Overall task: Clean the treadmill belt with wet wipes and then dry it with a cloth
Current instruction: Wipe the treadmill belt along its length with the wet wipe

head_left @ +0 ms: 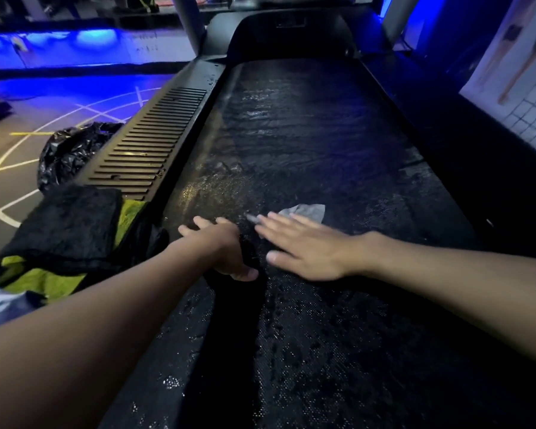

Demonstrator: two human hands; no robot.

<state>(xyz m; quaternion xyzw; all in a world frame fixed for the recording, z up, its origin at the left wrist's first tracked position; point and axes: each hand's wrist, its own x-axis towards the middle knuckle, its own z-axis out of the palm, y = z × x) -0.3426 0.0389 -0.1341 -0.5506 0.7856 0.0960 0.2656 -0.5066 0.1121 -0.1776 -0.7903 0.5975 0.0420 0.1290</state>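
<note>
The treadmill belt (307,134) is black, wet and shiny, and runs away from me up the middle of the view. My right hand (304,246) lies flat on the belt, its straight fingers pressing a white wet wipe (310,211) that sticks out beyond the fingertips. Just left of it, near the belt's left edge, my left hand (220,246) grips a fold of dark cloth (245,292) between thumb and fingers. The cloth trails toward me along the belt. Its dark colour blends with the belt, so its outline is hard to make out.
A ribbed side rail (149,140) borders the belt on the left. A pile of black and yellow-green cloths (75,239) rests on its near end. A black rubbish bag (72,150) stands on the floor beyond. The motor cover (291,35) and uprights close the far end.
</note>
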